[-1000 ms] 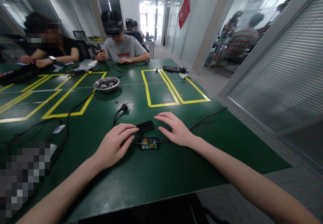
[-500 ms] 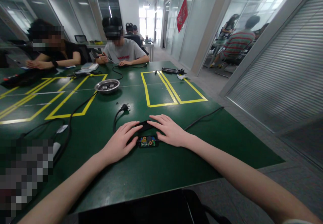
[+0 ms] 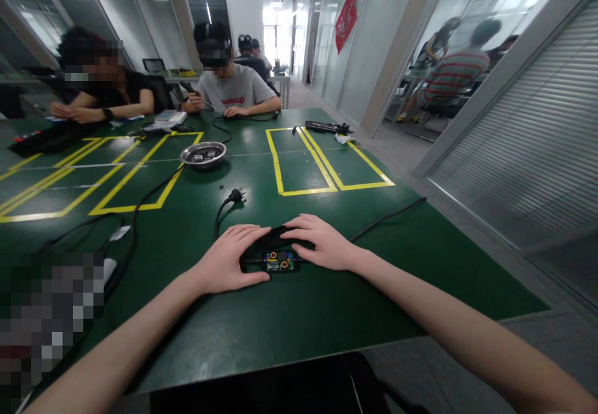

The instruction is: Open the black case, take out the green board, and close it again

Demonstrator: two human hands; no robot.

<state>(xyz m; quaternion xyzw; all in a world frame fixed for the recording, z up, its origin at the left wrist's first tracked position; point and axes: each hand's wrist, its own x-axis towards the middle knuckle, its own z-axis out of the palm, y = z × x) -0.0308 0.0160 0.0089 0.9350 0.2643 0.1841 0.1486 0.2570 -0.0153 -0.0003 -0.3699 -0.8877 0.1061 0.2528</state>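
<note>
Electronics case point(image 3: 296, 268) sitting open, cover point(image 3: 276, 238) off

So the circuit board point(image 3: 279, 261) is sitting exposed in the case, with the cover lying just beyond it. Looks like the opening-up bit's done; can't tell how much is left. Left hand point(image 3: 231, 258) and right hand point(image 3: 324, 244) are flanking the board, thumbs and fingers spreading apart. Whether fingertips are touching the cover, can't tell.

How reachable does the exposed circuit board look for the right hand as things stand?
Likely yes: the circuit board faces up, close by the right hand's thumb, and the black cover sits beyond it, not over it.
</note>
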